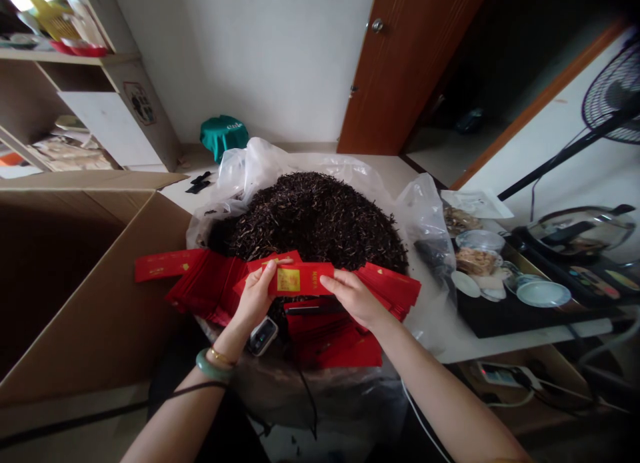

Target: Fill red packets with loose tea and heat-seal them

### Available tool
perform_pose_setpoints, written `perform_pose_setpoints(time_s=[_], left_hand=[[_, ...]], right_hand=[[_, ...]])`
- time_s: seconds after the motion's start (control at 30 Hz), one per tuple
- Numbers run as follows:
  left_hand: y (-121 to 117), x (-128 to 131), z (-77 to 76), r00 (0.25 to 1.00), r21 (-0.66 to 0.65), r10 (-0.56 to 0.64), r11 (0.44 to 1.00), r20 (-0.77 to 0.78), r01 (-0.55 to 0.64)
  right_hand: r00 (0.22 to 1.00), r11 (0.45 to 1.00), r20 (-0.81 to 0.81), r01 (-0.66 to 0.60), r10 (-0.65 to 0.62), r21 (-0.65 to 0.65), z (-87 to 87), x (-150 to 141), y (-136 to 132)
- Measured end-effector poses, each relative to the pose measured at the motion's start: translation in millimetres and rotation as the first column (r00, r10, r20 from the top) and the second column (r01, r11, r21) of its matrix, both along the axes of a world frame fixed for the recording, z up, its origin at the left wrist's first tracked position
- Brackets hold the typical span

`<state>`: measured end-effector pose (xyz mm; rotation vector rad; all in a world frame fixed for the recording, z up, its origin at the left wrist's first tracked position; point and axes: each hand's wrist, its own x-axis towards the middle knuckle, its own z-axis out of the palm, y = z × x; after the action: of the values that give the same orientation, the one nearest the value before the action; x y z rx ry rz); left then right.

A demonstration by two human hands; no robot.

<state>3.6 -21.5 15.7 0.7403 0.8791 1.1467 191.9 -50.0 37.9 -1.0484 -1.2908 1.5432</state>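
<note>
Before me a red envelope [305, 279] with a gold square and gold characters is held level by both hands. My left hand [256, 293] pinches its left end, with another red envelope behind it. The right end sits between the thumb and fingers of my right hand [353, 296]. Under and beside my hands lie piles of red envelopes [205, 286], more red envelopes [337, 349] among them. A dark pen-like stick [303, 310] rests on these. Dark, twig-like dried leaves [320, 209] form a large heap just beyond.
Clear plastic bagging [260, 159] surrounds the heap. An open cardboard box [165, 233] stands at left. On the right are a black tray [500, 323] with small bowls, a glass-lidded pot [580, 226] and a fan [613, 96]. A small white device [263, 336] sits near my left wrist.
</note>
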Motion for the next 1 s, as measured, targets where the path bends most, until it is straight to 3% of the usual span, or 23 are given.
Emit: perform_pose_setpoints(time_s=[0.1, 0.2, 0.53, 0.7, 0.8, 0.9, 0.93, 1.0], left_hand=[[0, 1, -0.8, 1.000, -0.005, -0.005, 1.000, -0.013, 0.005], [0, 2, -3.5, 1.000, -0.003, -0.010, 1.000, -0.020, 0.010], [-1, 2, -4.5, 0.998, 0.046, 0.025, 0.999, -0.055, -0.022], [-1, 3, -9.5, 0.995, 0.057, 0.035, 0.998, -0.096, -0.030], [-1, 2, -13.8, 0.972, 0.123, 0.073, 0.991, -0.223, -0.047], [-4, 1, -15.9, 0.850, 0.372, 0.280, 0.922, -0.446, -0.109], [-5, 1, -16.1, 0.777, 0.492, 0.379, 0.865, -0.504, -0.102], [-8, 1, -16.6, 0.614, 0.715, 0.572, 0.699, -0.544, -0.019]], right_hand=[[0.992, 0.997, -0.121, -0.031, 0.022, -0.073, -7.0, -2, 1], [0.990, 0.995, -0.138, -0.014, 0.000, -0.100, -9.3, -1, 2], [0.991, 0.991, 0.036, -0.129, 0.130, -0.039, 7.2, 3, 1], [0.987, 0.996, 0.132, -0.084, 0.087, -0.028, 12.8, 2, -2], [0.969, 0.997, 0.235, -0.074, 0.079, -0.029, 14.2, 3, -3], [0.952, 0.996, 0.296, -0.083, 0.084, -0.017, 11.8, 3, -3], [0.952, 0.997, 0.295, -0.082, 0.082, -0.014, 10.3, 3, -3], [0.959, 0.998, 0.275, -0.064, 0.065, -0.014, 6.9, 3, -2]])
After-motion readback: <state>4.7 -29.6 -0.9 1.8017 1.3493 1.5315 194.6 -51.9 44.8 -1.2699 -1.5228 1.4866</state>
